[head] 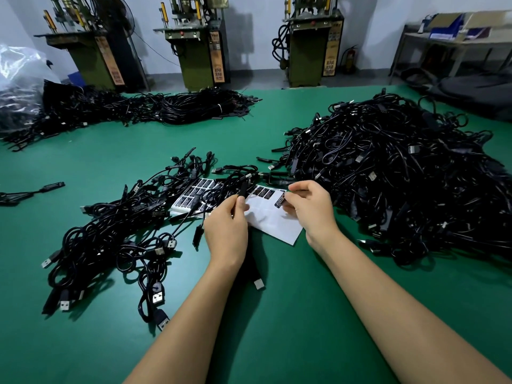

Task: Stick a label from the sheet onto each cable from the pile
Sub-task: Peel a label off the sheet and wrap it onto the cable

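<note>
My left hand (225, 225) grips the black body of a cable (243, 189) upright above the white label sheet (273, 221); the cable's USB plug (259, 284) trails below my wrist. My right hand (310, 207) pinches a single black label (279, 201) just right of the cable, a short gap between them. The sheet lies on the green table (277, 314), with a few black labels (264, 192) left along its far edge. A second sheet (194, 194) full of labels lies partly under cables to the left. The big pile of cables (401, 173) rises on the right.
A looser heap of cables (116, 239) spreads at my left. More cable bundles (166, 106) lie along the table's far edge beside a plastic bag (19, 79). A lone cable (33, 191) rests far left. Green machines (202, 51) stand behind the table.
</note>
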A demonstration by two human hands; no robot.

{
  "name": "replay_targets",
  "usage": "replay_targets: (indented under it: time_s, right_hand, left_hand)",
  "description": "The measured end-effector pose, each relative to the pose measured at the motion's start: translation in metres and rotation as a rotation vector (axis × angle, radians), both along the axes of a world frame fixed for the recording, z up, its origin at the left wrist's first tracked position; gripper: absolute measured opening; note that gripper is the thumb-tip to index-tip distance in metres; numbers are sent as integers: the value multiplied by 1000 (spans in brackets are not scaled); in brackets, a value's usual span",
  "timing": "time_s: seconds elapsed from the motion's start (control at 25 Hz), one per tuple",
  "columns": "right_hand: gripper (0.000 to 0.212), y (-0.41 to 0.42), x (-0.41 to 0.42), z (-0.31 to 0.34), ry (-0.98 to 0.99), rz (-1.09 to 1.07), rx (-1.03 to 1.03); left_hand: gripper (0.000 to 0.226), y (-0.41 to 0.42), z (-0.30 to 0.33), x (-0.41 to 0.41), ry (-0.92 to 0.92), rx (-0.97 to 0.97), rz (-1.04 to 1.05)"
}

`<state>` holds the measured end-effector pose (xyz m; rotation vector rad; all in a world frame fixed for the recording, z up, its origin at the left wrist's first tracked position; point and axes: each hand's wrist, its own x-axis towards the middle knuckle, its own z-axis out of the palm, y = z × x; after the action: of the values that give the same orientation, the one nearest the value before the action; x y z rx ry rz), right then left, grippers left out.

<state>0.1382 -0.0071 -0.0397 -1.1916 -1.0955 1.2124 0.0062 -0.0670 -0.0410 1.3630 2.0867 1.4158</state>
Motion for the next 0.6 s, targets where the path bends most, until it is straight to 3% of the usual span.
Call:
replay_targets:
  time_s: [0.12,0.32,0.44,0.6]
  right_hand:
    - [14,-1,10,0,233,27,-58]
    - [15,-1,25,2,665,68,-158]
    - [17,-1,29,3,690,85,-165]
    - [20,-4,20,1,502,106,-76]
  left_hand:
    - [23,1,4,12,-201,16,-268]
    - [20,7,7,11,-362,-184,-414]
    - [22,7,12,8,-430,-216,-499]
    - [22,7,11,10,-449,-199,-504]
